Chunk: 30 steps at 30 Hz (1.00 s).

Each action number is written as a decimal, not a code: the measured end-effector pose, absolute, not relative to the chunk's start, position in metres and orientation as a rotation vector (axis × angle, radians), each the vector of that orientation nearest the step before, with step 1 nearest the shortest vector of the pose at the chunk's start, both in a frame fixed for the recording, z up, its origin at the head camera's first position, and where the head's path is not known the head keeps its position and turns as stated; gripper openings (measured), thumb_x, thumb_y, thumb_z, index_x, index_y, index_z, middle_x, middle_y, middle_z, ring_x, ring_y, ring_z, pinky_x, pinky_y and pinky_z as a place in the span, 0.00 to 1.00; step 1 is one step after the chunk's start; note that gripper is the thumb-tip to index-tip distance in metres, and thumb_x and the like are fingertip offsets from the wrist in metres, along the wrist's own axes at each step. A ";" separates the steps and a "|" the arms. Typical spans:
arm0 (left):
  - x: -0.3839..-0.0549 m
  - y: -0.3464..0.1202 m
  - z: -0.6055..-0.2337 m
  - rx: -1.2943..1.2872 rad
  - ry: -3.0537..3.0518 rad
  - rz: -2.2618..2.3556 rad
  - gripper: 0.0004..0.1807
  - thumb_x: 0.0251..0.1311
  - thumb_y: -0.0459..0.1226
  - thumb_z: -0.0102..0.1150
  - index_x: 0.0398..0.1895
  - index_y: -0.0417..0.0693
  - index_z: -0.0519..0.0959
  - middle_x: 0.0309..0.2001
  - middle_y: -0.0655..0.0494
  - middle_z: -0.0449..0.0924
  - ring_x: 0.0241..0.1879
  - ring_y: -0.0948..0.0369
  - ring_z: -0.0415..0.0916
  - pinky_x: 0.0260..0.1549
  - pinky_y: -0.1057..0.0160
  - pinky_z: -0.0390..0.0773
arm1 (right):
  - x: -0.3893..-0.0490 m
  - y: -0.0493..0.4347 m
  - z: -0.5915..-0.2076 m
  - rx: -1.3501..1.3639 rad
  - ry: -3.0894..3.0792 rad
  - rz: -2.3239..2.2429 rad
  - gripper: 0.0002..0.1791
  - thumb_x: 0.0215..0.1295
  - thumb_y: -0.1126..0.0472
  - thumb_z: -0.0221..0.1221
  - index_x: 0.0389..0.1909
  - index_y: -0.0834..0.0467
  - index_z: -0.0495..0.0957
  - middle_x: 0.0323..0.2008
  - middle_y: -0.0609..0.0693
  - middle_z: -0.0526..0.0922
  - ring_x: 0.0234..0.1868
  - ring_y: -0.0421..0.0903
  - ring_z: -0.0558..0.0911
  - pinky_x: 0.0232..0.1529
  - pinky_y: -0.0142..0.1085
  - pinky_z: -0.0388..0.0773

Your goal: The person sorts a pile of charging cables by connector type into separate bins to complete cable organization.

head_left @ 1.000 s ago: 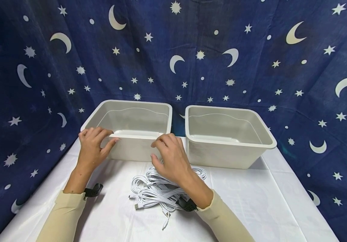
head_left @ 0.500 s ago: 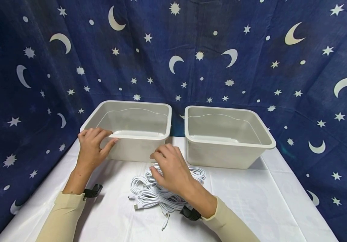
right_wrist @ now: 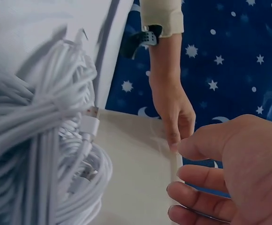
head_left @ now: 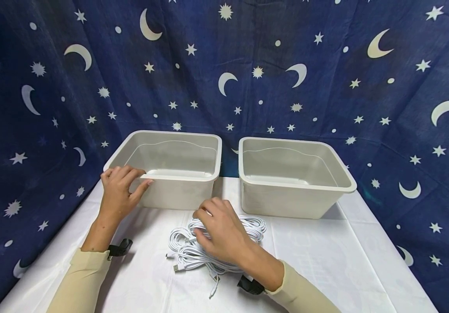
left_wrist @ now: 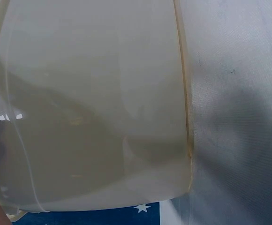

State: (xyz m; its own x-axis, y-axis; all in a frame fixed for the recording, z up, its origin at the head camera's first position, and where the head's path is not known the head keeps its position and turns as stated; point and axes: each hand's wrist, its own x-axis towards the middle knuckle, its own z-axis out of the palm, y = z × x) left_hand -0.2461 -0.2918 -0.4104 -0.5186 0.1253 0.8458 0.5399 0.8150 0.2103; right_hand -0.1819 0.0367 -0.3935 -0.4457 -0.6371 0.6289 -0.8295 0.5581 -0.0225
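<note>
My left hand (head_left: 119,191) grips the front rim of the left light-grey plastic bin (head_left: 177,191), fingers over the edge and thumb on the outer side. That bin's outer wall (left_wrist: 94,117) fills most of the left wrist view. My right hand (head_left: 224,230) hovers over a pile of coiled white USB cables (head_left: 197,252), its fingers loosely bent with nothing between them. In the right wrist view the cables (right_wrist: 47,140) lie beside the right hand (right_wrist: 239,173), apart from its fingers. Part of the pile is hidden under the hand.
A second light-grey bin (head_left: 291,200) stands to the right, a narrow gap from the first. Both rest on a white cloth-covered table (head_left: 326,261). Behind and beside them hangs a dark blue curtain (head_left: 263,26) with moons and stars.
My right hand has come down and back from near the left bin's front right corner to over the cables. The left hand stays on the rim.
</note>
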 end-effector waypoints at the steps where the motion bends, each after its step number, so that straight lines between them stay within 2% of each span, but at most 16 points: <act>1: -0.246 -0.292 -0.410 -0.490 -2.078 -0.571 0.14 0.56 0.39 0.76 0.43 0.42 0.86 0.37 0.47 0.82 0.40 0.44 0.74 0.56 0.32 0.56 | -0.181 0.037 -0.395 1.181 -2.227 0.438 0.15 0.57 0.57 0.74 0.44 0.52 0.83 0.42 0.45 0.81 0.47 0.47 0.78 0.47 0.41 0.72; 7: -0.246 -0.291 -0.409 -0.490 -2.075 -0.576 0.14 0.56 0.38 0.77 0.42 0.42 0.86 0.37 0.48 0.82 0.40 0.44 0.74 0.56 0.33 0.56 | -0.177 0.037 -0.402 1.213 -2.223 0.409 0.13 0.57 0.55 0.74 0.42 0.51 0.83 0.41 0.44 0.80 0.45 0.46 0.78 0.47 0.40 0.73; 15: -0.248 -0.291 -0.410 -0.486 -2.084 -0.570 0.14 0.56 0.38 0.76 0.43 0.42 0.85 0.37 0.47 0.83 0.41 0.44 0.73 0.57 0.33 0.56 | -0.171 0.039 -0.410 1.234 -2.277 0.333 0.15 0.57 0.52 0.74 0.43 0.50 0.84 0.43 0.44 0.81 0.46 0.46 0.78 0.51 0.42 0.73; 24: -0.248 -0.292 -0.412 -0.478 -2.090 -0.568 0.14 0.56 0.38 0.76 0.43 0.41 0.85 0.38 0.47 0.83 0.41 0.44 0.73 0.56 0.33 0.56 | -0.164 0.045 -0.419 1.270 -2.342 0.305 0.14 0.58 0.52 0.73 0.43 0.48 0.84 0.44 0.43 0.81 0.48 0.45 0.79 0.52 0.41 0.73; 30: -0.248 -0.293 -0.413 -0.475 -2.095 -0.558 0.15 0.57 0.39 0.76 0.43 0.41 0.85 0.38 0.46 0.83 0.41 0.43 0.73 0.56 0.32 0.56 | -0.160 0.047 -0.423 1.293 -2.415 0.235 0.15 0.59 0.47 0.73 0.43 0.47 0.83 0.44 0.42 0.81 0.49 0.44 0.80 0.53 0.40 0.72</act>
State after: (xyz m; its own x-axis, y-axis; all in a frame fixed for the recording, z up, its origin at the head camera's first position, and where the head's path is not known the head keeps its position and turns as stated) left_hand -0.2481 -0.2926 -0.4133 -0.5309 0.1238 0.8384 0.5241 0.8253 0.2100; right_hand -0.1597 0.0467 -0.4234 -0.4988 -0.7619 0.4131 -0.8273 0.5607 0.0352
